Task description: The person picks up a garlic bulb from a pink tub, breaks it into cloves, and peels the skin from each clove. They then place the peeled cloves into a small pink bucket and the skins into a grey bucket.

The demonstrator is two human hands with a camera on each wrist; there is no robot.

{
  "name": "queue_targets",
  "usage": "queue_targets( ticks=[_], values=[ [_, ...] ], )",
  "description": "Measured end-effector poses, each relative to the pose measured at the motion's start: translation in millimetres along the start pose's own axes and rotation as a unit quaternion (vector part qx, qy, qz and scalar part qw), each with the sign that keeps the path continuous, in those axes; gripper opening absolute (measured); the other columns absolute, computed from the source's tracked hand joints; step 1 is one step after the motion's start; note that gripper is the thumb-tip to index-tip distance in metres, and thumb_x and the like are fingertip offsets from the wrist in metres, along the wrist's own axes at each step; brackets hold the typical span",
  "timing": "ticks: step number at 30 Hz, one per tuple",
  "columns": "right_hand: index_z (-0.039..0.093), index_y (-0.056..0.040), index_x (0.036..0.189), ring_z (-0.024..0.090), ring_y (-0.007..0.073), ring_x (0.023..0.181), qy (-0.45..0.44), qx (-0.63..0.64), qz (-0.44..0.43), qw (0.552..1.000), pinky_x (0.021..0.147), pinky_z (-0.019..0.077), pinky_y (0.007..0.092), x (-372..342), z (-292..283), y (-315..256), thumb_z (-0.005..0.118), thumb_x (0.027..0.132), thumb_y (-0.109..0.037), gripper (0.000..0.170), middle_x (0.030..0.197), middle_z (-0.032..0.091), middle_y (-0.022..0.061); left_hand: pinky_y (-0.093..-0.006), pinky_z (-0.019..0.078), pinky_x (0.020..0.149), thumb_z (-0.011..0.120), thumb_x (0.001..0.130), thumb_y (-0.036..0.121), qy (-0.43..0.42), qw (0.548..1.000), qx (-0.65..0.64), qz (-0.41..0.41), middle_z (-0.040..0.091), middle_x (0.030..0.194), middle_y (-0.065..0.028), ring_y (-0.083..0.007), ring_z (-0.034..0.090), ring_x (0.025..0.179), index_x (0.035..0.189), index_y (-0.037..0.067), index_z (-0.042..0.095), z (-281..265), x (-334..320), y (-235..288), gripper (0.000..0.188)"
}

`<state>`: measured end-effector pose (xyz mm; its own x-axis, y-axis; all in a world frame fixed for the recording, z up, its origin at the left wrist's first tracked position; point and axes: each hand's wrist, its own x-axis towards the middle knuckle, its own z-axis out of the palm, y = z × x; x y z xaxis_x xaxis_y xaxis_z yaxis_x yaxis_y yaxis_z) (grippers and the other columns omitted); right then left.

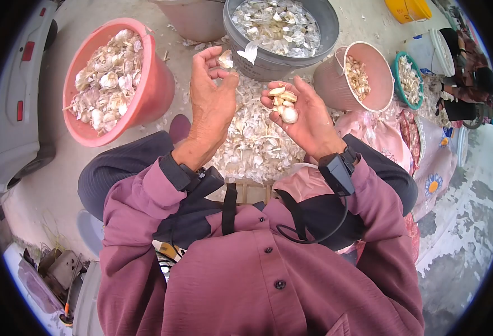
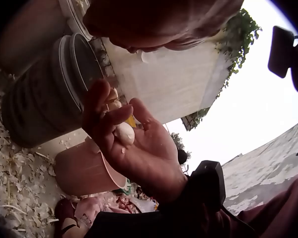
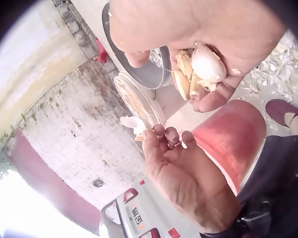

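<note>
My left hand is raised at the left, with a garlic clove in papery skin at its fingertips. A white flake of garlic skin shows just right of it, over the grey tub. Level with it, my right hand is turned palm up. Its bent fingers hold several peeled garlic cloves and a rounder whitish one against the palm. In the left wrist view the curled fingers of the right hand partly hide these cloves. Beneath both hands lies a heap of garlic skins.
A pink tub of garlic bulbs stands left. Ahead is a grey tub with skins in liquid. Right stand a pale pink bucket with cloves and a teal basket. A parked vehicle is at far left; another person sits far right.
</note>
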<state>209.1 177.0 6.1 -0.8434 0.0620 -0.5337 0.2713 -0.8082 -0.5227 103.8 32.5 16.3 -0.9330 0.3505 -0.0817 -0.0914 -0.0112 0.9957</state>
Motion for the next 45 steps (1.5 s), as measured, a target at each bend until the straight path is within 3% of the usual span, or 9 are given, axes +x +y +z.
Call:
queue_targets(
  ticks=[5,10,13,18,23,27,30,39,45],
  values=[
    [0.044,0.0012,0.123,0.058,0.027,0.107,0.039,0.081,-0.07,0.993,0.087,0.0512,0.0344,14.3,1.1,-41.9,0.043,0.099,-0.041,0.049,0.117,0.055,0.018,-0.0264,0.0384,0.085,0.059,0.08,-0.001,0.0,0.999,0.045,-0.006,0.048,0.113,-0.0052,-0.0115,0.043,0.102,0.12,0.005,0.051,-1.9,-1.6,-0.3,0.042],
    [-0.013,-0.0042,0.146,0.016,0.0408,0.14,-0.054,0.077,-0.196,0.976,0.108,0.0284,0.0641,26.1,9.3,-97.3,0.048,0.094,-0.045,0.09,0.15,0.004,0.0241,-0.0232,0.0367,0.08,0.06,0.081,0.002,-0.06,0.995,0.074,-0.005,0.049,0.108,-0.0034,-0.0094,0.043,0.097,0.117,0.006,0.054,-4.3,-3.3,-1.5,0.037],
    [-0.019,-0.0075,0.145,0.012,0.0447,0.14,-0.026,0.058,-0.235,0.97,0.108,0.0284,0.0634,20.6,15.3,-103.9,0.049,0.094,-0.044,0.093,0.151,-0.002,0.0233,-0.0224,0.0364,0.079,0.06,0.082,0.004,-0.063,0.995,0.063,-0.034,0.048,0.105,-0.0026,-0.008,0.043,0.093,0.115,0.006,0.055,-6.3,-2.0,4.3,0.033],
    [-0.001,0.0034,0.146,0.029,0.0435,0.134,-0.031,0.128,-0.213,0.968,0.107,0.0381,0.0505,23.3,2.5,-100.2,0.045,0.097,-0.039,0.079,0.149,0.013,0.0244,-0.0217,0.0362,0.076,0.06,0.082,0.006,-0.077,0.994,0.057,-0.054,0.047,0.102,-0.0018,-0.0062,0.043,0.088,0.112,0.007,0.057,-7.5,-3.6,5.9,0.03],
    [0.048,0.008,0.117,0.058,0.0179,0.097,0.02,0.121,-0.211,0.97,0.077,0.0507,0.0286,24.1,-20.7,-98.5,0.05,0.098,-0.023,0.037,0.111,0.056,0.0141,-0.0218,0.0357,0.077,0.06,0.082,0.007,-0.087,0.994,0.051,-0.049,0.049,0.1,-0.002,-0.0063,0.043,0.09,0.11,0.008,0.058,-8.5,-3.6,7.0,0.028],
    [0.054,0.0044,0.102,0.05,0.0081,0.069,-0.005,0.056,-0.167,0.984,0.061,0.0424,0.0211,9.5,-8.0,-75.7,0.054,0.097,-0.019,0.024,0.083,0.054,0.003,-0.0234,0.0362,0.081,0.059,0.083,0.006,-0.077,0.994,0.053,-0.061,0.051,0.1,-0.0026,-0.0073,0.045,0.092,0.11,0.006,0.058,-12.4,3.3,11.0,0.027],
    [0.055,0.0026,0.1,0.029,0.0037,0.057,-0.011,-0.021,-0.115,0.993,0.052,0.0282,0.0196,0.7,-4.2,-63.4,0.053,0.097,-0.016,0.019,0.067,0.035,-0.0054,-0.0266,0.0378,0.086,0.058,0.083,0.005,-0.02,0.999,-0.016,-0.039,0.054,0.1,-0.0045,-0.0094,0.047,0.095,0.11,0.003,0.058,-20.3,17.5,29.2,0.026],
    [0.055,-0.0052,0.099,0.035,0.003,0.058,0.015,-0.135,-0.091,0.987,0.053,0.0305,0.0179,-14.3,21.7,-49.1,0.055,0.096,-0.02,0.015,0.07,0.041,-0.0053,-0.0239,0.0387,0.083,0.06,0.084,0.006,-0.031,0.998,0.002,-0.051,0.056,0.098,-0.0042,-0.0094,0.049,0.093,0.108,0.002,0.059,-56.7,31.3,71.0,0.024],
    [0.054,-0.0054,0.097,0.035,0.0028,0.057,-0.002,-0.163,-0.074,0.984,0.053,0.0293,0.018,-14.1,39.5,-44.7,0.054,0.096,-0.019,0.014,0.069,0.042,-0.0048,-0.023,0.0446,0.076,0.059,0.09,0.011,-0.067,0.984,0.097,0.136,0.063,0.094,-0.0058,-0.0111,0.056,0.083,0.108,-0.001,0.059,-176.5,59.7,155.5,0.021]
  ],
)
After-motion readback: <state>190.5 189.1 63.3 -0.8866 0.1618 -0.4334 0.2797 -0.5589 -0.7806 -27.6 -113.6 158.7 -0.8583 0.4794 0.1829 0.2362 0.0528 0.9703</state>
